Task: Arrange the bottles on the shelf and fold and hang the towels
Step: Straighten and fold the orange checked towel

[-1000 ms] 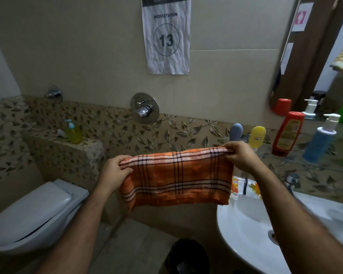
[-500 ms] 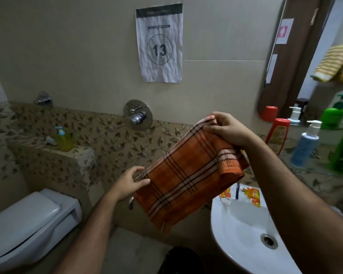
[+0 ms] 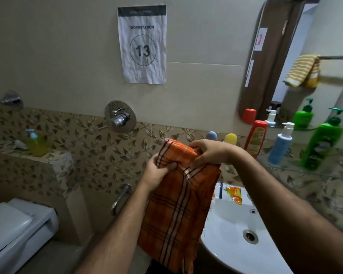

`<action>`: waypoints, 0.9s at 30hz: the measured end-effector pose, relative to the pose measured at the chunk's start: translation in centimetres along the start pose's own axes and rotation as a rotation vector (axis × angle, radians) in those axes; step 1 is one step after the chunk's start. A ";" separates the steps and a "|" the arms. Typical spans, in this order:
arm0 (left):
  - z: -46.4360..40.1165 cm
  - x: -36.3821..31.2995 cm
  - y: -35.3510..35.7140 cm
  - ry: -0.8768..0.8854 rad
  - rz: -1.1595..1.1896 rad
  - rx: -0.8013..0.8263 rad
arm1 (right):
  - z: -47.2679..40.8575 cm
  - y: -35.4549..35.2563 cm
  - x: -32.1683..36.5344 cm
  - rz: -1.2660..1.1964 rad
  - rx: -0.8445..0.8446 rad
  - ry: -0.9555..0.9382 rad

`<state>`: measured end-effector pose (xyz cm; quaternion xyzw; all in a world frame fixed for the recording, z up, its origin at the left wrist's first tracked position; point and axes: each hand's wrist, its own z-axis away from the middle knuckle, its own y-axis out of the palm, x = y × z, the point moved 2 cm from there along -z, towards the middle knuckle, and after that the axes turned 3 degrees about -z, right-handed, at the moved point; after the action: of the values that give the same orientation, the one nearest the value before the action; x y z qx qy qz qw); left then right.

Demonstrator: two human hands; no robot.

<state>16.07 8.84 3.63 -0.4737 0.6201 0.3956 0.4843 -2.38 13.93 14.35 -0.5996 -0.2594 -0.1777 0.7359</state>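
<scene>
While both hands grip the towel [image 3: 178, 204], the sign [image 3: 142, 44] reads "WORKSTATION 13".

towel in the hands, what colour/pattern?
The towel is orange with dark and pale plaid stripes; the head view, the only one, shows it.

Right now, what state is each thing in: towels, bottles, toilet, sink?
Orange towel: folded, hanging from both hands.
Left hand: gripping its top.
Right hand: gripping its top.
Yellow towel: hung, seen in the mirror.
Red bottle: upright, capped.
Toilet lid: shut.
Sink: not filled.
</scene>
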 end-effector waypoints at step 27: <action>3.3 2.3 2.7 -0.214 0.183 -0.084 | -0.3 9.2 -0.8 -0.480 -0.690 -0.147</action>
<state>13.97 12.14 0.74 -0.3903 0.5885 0.5121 0.4891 2.34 15.58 6.53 -0.7445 -0.3687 -0.3772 0.4093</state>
